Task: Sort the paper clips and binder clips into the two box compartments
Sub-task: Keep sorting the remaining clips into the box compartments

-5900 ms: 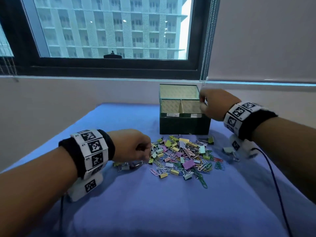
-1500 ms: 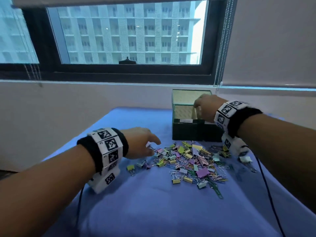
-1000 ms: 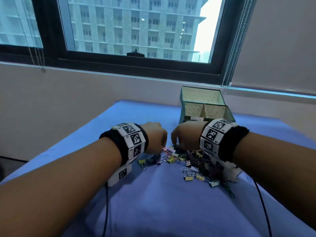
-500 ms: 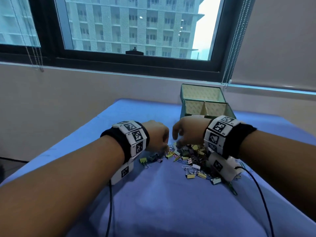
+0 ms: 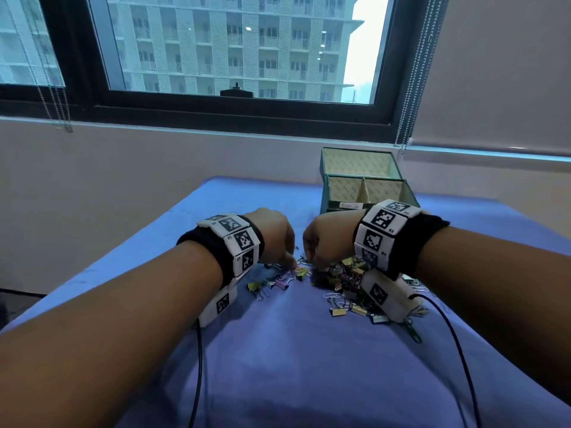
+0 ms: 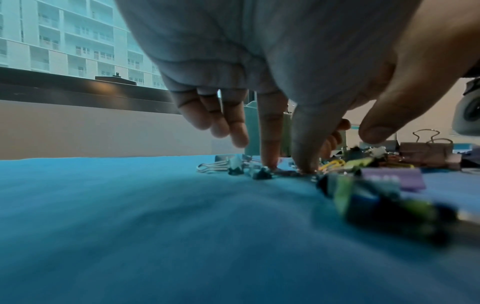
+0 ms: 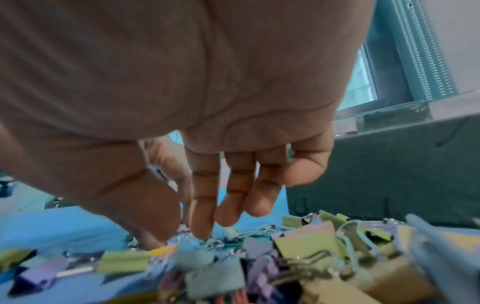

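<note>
Head view: left hand and right hand side by side, low over the pile of clips on the blue cloth; green box open just beyond, two compartments visible.

Left wrist view: fingers spread and extended, two tips pressing onto clips; nothing gripped.

Right wrist view: thumb and fingertips narrowing down onto a small clip; grip uncertain, cannot tell.
</note>
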Available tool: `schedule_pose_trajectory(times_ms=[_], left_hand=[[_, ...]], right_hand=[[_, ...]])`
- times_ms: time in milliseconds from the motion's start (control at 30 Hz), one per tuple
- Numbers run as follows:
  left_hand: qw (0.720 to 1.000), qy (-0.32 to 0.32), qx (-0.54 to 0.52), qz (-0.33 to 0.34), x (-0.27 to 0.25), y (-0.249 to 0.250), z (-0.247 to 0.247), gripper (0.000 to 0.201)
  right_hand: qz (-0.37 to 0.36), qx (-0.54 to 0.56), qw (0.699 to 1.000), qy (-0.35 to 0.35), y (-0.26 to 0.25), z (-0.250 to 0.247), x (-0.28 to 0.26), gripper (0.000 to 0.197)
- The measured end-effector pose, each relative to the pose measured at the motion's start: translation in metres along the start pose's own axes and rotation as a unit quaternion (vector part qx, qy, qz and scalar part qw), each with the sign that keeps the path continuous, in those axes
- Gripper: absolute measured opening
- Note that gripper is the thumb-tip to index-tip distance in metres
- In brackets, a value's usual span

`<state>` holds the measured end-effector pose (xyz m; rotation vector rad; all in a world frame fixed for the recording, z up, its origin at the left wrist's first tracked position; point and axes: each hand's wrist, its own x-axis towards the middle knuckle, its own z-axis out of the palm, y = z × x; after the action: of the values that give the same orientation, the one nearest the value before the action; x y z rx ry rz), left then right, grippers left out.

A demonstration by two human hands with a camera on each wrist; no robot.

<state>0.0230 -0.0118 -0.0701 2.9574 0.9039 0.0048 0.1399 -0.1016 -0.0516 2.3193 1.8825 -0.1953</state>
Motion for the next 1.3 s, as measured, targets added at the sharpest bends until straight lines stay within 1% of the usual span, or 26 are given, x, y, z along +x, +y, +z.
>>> schedule_pose_trajectory(times_ms=[100,200,267,300,333,400,467,500,567,633,700,733,800,833,900,967,1100,1167,1233,1300], left_hand=[[1.000,-0.012,-0.021,-0.007,0.001,-0.001,-0.002,0.024],[1.000,-0.016,-0.003,0.002,0.000,-0.001,-0.003,0.017],[1.000,-0.023,0.014,0.012,0.001,-0.001,-0.001,0.015],[0.999,-0.022,0.022,0.016,0.001,0.000,-0.001,0.011],[0.999,-0.012,0.023,0.022,0.001,0.000,0.000,0.010],[0.999,0.029,0.002,0.039,0.001,0.000,0.001,0.015],[0.997,0.057,-0.021,0.053,-0.002,0.002,-0.002,0.010],[0.996,0.058,-0.029,0.058,-0.003,0.003,-0.003,0.007],[0.997,0.033,-0.044,0.056,-0.005,0.004,-0.004,0.013],[0.998,-0.002,-0.052,0.044,-0.007,0.005,-0.006,0.024],[0.998,-0.028,-0.037,0.040,-0.008,0.006,-0.007,0.032],[0.998,-0.034,-0.031,0.039,-0.007,0.006,-0.007,0.030],[0.998,-0.028,-0.024,0.041,-0.006,0.008,-0.006,0.014],[0.999,-0.026,-0.020,0.040,-0.006,0.007,-0.005,0.007],[0.999,-0.029,-0.013,0.035,-0.005,0.006,-0.002,0.009],[0.999,-0.030,0.002,0.039,-0.005,0.005,0.000,0.014],[0.998,-0.022,0.028,0.058,-0.006,0.005,0.000,0.018],[0.997,-0.011,0.028,0.064,-0.006,0.004,-0.001,0.019],[0.997,0.003,0.031,0.066,-0.006,0.004,-0.001,0.020],[0.997,0.016,0.032,0.070,-0.005,0.004,0.000,0.021]], right_hand=[[-0.014,-0.030,0.999,0.031,-0.010,0.007,0.008,0.020],[-0.019,-0.093,0.995,0.027,-0.014,0.011,0.014,0.022],[-0.029,-0.082,0.996,0.021,-0.010,0.008,0.011,0.021],[-0.032,-0.067,0.997,0.020,-0.007,0.007,0.007,0.021],[-0.033,-0.059,0.998,0.019,-0.006,0.006,0.003,0.020],[-0.032,-0.069,0.997,0.023,-0.004,0.005,-0.002,0.020],[-0.032,-0.104,0.994,0.020,-0.004,0.009,-0.003,0.018],[-0.030,-0.122,0.992,0.018,-0.004,0.012,-0.002,0.016],[-0.020,-0.134,0.991,0.018,-0.004,0.016,-0.002,0.019],[-0.007,-0.107,0.994,0.031,0.000,0.012,-0.004,0.025],[0.011,-0.076,0.996,0.050,0.006,0.005,-0.006,0.029],[0.018,-0.070,0.996,0.060,0.009,0.002,-0.006,0.031],[0.015,-0.088,0.994,0.069,0.010,0.001,-0.007,0.033],[0.000,-0.100,0.992,0.073,0.008,0.002,-0.008,0.031],[-0.043,-0.100,0.992,0.064,0.002,0.006,-0.011,0.023],[-0.070,-0.081,0.994,0.031,-0.007,0.010,-0.015,0.023],[-0.066,-0.128,0.990,0.006,-0.016,0.015,-0.013,0.022],[-0.064,-0.090,0.994,0.003,-0.017,0.015,-0.015,0.017],[-0.063,-0.012,0.998,0.007,-0.013,0.010,-0.017,0.011],[-0.052,0.044,0.998,0.019,-0.002,-0.001,-0.018,0.007]])
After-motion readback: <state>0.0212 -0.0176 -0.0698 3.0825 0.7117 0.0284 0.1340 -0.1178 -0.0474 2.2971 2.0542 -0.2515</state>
